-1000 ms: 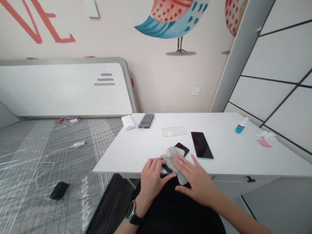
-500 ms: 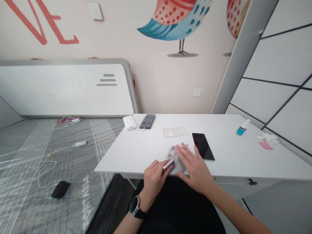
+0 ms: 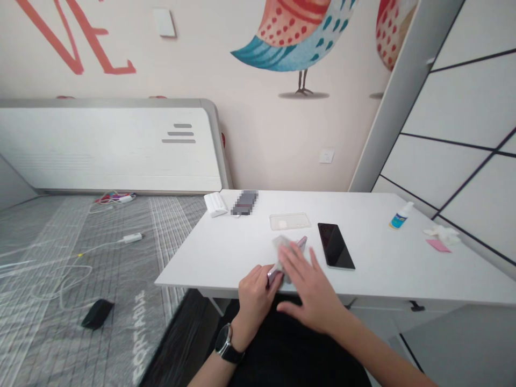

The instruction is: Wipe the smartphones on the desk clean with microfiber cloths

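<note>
My left hand [image 3: 256,294] is closed around the near end of a slim pinkish phone [image 3: 302,243], held over the front edge of the desk. A thin grey cloth [image 3: 279,243] lies over the middle of the phone. My right hand [image 3: 306,285] presses this cloth onto the phone with its fingers fairly straight, the thumb apart. The fingers and cloth hide most of the phone's face. Just right of my right hand lies a black-screened tablet [image 3: 336,245]. A clear phone case [image 3: 289,221] rests beyond the cloth.
The white desk [image 3: 217,258] carries a white box-like item [image 3: 215,204] and a pixelated dark object [image 3: 244,202] at the back left. To the right are a small spray bottle [image 3: 401,215], crumpled white tissue [image 3: 442,234] and a pink slip [image 3: 438,245]. Cables lie on the bed [image 3: 121,269].
My right hand has slid a little left with the cloth across the phone, uncovering the phone's far end. My left hand keeps its grip. The view has tilted slightly.
</note>
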A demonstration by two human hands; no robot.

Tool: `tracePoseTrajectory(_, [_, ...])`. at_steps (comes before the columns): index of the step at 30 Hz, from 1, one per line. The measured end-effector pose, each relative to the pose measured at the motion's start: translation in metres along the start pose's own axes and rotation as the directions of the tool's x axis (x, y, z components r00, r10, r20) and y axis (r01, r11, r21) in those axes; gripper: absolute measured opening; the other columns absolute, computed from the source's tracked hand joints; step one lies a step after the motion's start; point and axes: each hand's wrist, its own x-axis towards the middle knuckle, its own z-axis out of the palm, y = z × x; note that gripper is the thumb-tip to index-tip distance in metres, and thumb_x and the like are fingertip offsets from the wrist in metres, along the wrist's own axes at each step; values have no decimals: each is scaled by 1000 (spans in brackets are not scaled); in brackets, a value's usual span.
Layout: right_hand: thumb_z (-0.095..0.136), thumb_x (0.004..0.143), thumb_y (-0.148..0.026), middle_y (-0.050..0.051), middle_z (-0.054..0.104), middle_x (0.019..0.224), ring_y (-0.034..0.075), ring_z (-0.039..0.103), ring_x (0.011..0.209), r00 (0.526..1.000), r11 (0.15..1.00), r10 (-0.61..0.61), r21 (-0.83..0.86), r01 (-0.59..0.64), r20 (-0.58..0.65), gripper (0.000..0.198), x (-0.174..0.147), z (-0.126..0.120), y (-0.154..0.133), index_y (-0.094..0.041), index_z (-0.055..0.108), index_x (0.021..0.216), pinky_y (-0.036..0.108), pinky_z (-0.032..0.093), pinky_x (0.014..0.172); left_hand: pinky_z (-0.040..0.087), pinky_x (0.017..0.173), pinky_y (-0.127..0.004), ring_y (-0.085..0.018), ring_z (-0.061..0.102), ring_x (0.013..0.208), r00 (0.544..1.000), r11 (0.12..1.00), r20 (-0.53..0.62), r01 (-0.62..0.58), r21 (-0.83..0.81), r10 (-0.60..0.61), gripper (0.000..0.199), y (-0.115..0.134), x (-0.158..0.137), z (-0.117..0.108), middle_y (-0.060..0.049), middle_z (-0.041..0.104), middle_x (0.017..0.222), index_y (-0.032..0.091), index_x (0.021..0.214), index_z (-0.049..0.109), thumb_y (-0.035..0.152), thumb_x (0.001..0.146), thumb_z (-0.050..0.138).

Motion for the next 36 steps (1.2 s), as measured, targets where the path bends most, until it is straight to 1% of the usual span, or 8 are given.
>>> tracePoseTrajectory(3, [40,96,-75,11,21,170,32,16,159,993,995,-94,53,90,67,97,1,-1,-3,-18,5,166,62,16,127,45,56,-27,-16,61,60,999,1000,-39,-19,17,19,34,0,0,0,-3,65,68,19,87,65,34,107,43])
tracePoseTrajectory(7, [34,103,-65,11,24,170,33,15,159,985,986,165,-2,-166,-38,84,4,-4,6,-19,5,166,68,11,125,45,60,-26,-15,64,64,999,999,10,40,14,-41,20,0,0,-1,-2,67,73,18,98,66,34,104,55])
tracePoseTrajectory(12, [40,96,-76,10,20,171,31,12,160,991,993,-90,89,82,94,97,3,-6,2,-18,6,166,61,13,128,45,58,-26,-15,62,61,1000,1000,-25,-1,16,1,29,0,0,0,-2,65,69,18,88,64,33,106,48])
tracePoseTrajectory(17, [35,101,-69,13,28,168,33,18,159,989,989,149,12,-149,1,87,9,-9,9,-16,12,166,67,11,126,45,58,-26,-15,63,62,999,999,-17,30,32,-29,19,2,1,0,-1,67,71,18,97,66,32,104,55])
tracePoseTrajectory(22, [44,92,-80,9,27,169,30,17,159,988,985,-140,107,132,70,100,8,-6,1,-18,14,166,58,14,130,49,61,-26,-16,65,66,997,999,-74,-27,23,28,27,-1,-3,1,-4,70,76,17,93,65,33,106,47])
tracePoseTrajectory(27, [36,102,-67,13,33,167,34,22,157,989,991,135,22,-134,-54,81,9,-3,15,-18,19,165,67,20,125,44,59,-25,-14,62,62,999,1000,-36,15,17,-14,15,1,-1,0,0,67,72,18,97,66,30,103,58])
tracePoseTrajectory(32, [43,92,-80,7,25,170,31,14,160,992,988,-115,108,109,52,100,6,-2,5,-19,13,166,61,20,128,44,58,-26,-15,60,61,997,999,-67,-35,16,36,25,0,-1,1,-2,65,69,17,90,64,30,105,50])
tracePoseTrajectory(36, [35,102,-67,11,32,168,32,22,158,992,991,124,62,-122,-34,81,10,-3,16,-20,16,165,67,23,125,44,59,-26,-15,61,62,999,1000,-48,-10,23,11,15,0,-1,0,-1,66,72,16,97,66,28,102,58])
